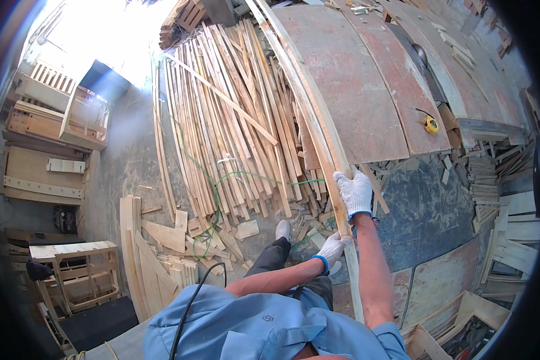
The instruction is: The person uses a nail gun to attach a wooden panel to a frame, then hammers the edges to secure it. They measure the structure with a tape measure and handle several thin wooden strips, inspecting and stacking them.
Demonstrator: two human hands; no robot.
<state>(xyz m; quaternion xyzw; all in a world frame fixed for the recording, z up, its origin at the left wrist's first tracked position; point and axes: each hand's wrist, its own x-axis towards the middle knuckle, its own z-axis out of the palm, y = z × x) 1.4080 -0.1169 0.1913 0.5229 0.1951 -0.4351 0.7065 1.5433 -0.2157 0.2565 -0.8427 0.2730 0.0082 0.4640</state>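
A long, narrow wooden strip (336, 157) runs lengthwise along the left edge of a worn saw table (348, 78). My right hand (355, 192), in a white knit glove with a blue cuff, is closed round the strip just off the table's near edge. Closer to my body, my left hand (331, 247), gloved the same way, grips the strip's near end from the left. The fingers' undersides are hidden. A yellow tape measure (431, 125) lies on the tabletop, and part of a round saw blade (420, 55) stands up through a slot farther off.
Many long wooden strips (222, 120) are heaped on the floor left of the table, with a green cord (215, 186) across them. Offcuts (168, 235) lie near my feet. Wooden frames (78, 270) stand at left; stacked scraps (485, 186) and an open wooden box (462, 318) are at right.
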